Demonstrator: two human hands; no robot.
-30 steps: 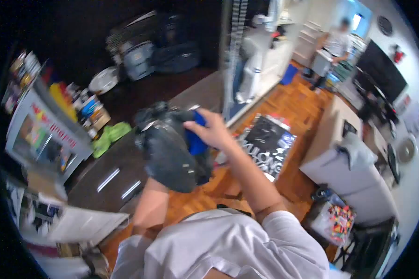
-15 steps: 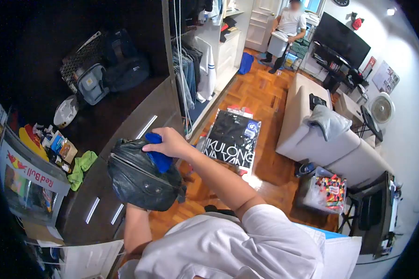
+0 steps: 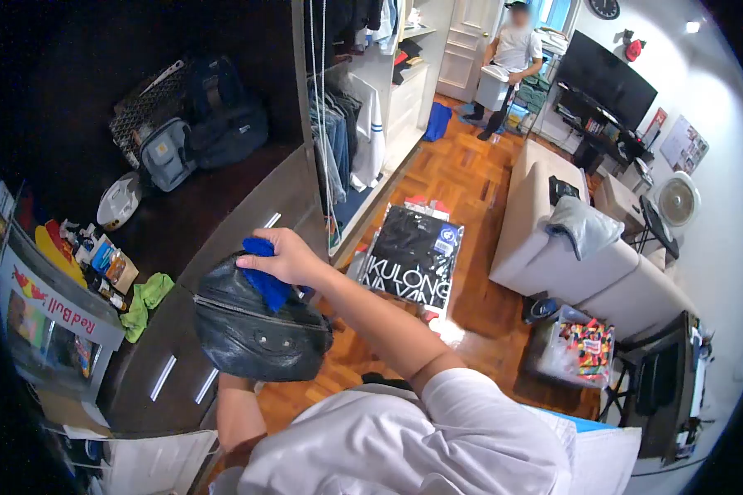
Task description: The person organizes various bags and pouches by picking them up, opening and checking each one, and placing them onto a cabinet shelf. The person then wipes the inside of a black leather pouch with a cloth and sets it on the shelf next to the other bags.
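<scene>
A black leather bag (image 3: 260, 334) with a zipper and small metal studs is held up in front of me at the left. My right hand (image 3: 285, 262) is closed on a blue cloth (image 3: 264, 280) and presses it against the upper part of the bag. From below, my left forearm (image 3: 239, 412) reaches up behind the bag and bears it. The left hand itself is hidden by the bag, so its fingers do not show.
A dark cabinet (image 3: 223, 210) holds backpacks (image 3: 223, 124), and a green cloth (image 3: 146, 301) lies on its edge. A packaged black shirt (image 3: 413, 256) lies on the floor near a sofa (image 3: 545, 223). Farther back, another person (image 3: 516, 49) holds a white bin (image 3: 493, 87).
My right hand and the blue cloth have moved left and slightly up across the bag. The bag has tilted, showing more of its studded side. The other person's head is turned differently.
</scene>
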